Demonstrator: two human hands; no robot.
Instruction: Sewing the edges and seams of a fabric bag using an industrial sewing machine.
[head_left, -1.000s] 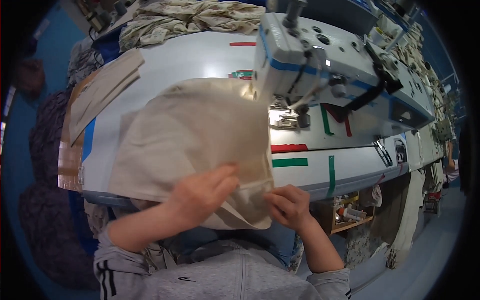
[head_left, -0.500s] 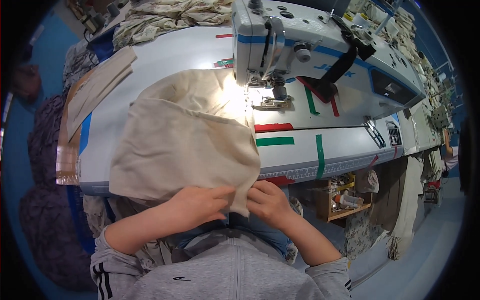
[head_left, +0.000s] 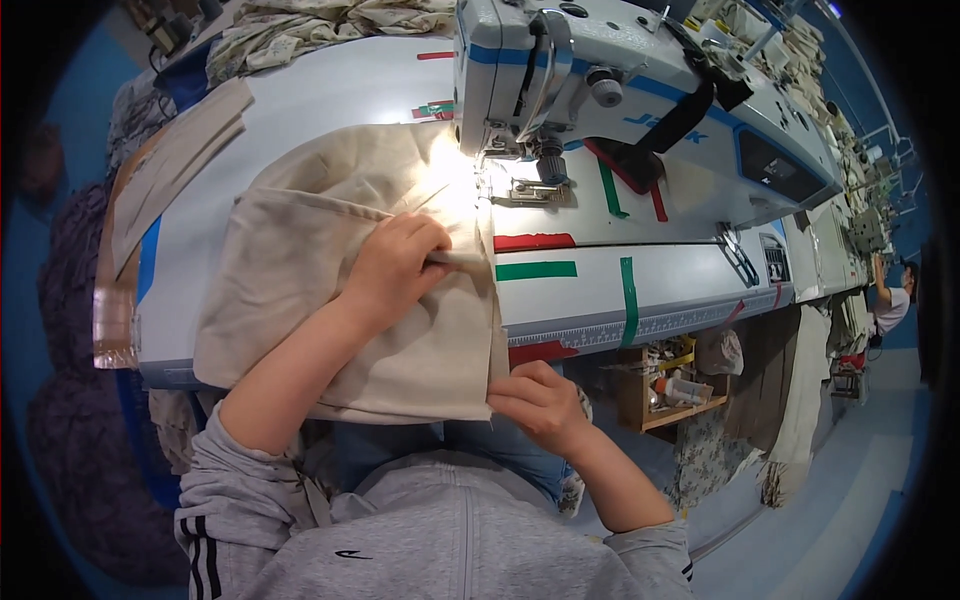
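A big piece of tan cloth [head_left: 330, 300] lies on the white desk [head_left: 640, 280], in front of the sewing machine [head_left: 620, 90]. Part of the cloth hangs over the near edge of the desk, toward the person's lap.

The left hand [head_left: 395, 265] rests on top of the cloth. Its grip is closed on a folded edge of the cloth, pinched between thumb and fingers, just beside the machine's foot [head_left: 535, 185]. It looks like the hand holds the edge there so it lines up with the needle.

The right hand [head_left: 535, 395] is lower down, at the near edge of the desk. Its grip is closed too, pinching the bottom corner of the same cloth. With one hand up and one hand down, the edge between them is pulled into a straight line. That may be why the hands are so far apart.

The cloth is plain and sandy in colour. It looks soft and a bit wrinkled, with folds and a few layers. A bright lamp on the machine shines on the part near the foot.

Strips of red and green tape [head_left: 535, 255] are stuck on the desk to the right of the cloth. More cloth [head_left: 170, 165] is stacked at the left.
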